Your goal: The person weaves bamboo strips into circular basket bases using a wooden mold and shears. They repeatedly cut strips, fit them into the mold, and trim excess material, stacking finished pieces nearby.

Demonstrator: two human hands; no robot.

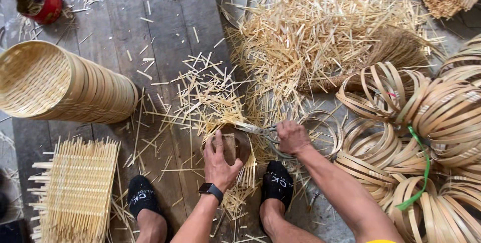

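Note:
My left hand point(219, 160) presses down on a small round woven bamboo basket point(239, 141) on the floor, with a block of wood under the palm. A black smartwatch sits on that wrist. My right hand point(292, 136) grips metal scissors point(255, 129), blades pointing left against the basket's rim, where loose strip ends stick out. Both my feet in black socks point(276, 183) rest on the floor just below the basket.
A stack of finished round baskets point(65, 85) lies on its side at left. A flat woven bamboo mat point(75, 188) lies lower left. Bundles of bamboo rings point(441, 137) fill the right. Cut bamboo slivers point(310, 27) and a broom cover the floor; a red can point(37, 2) stands top left.

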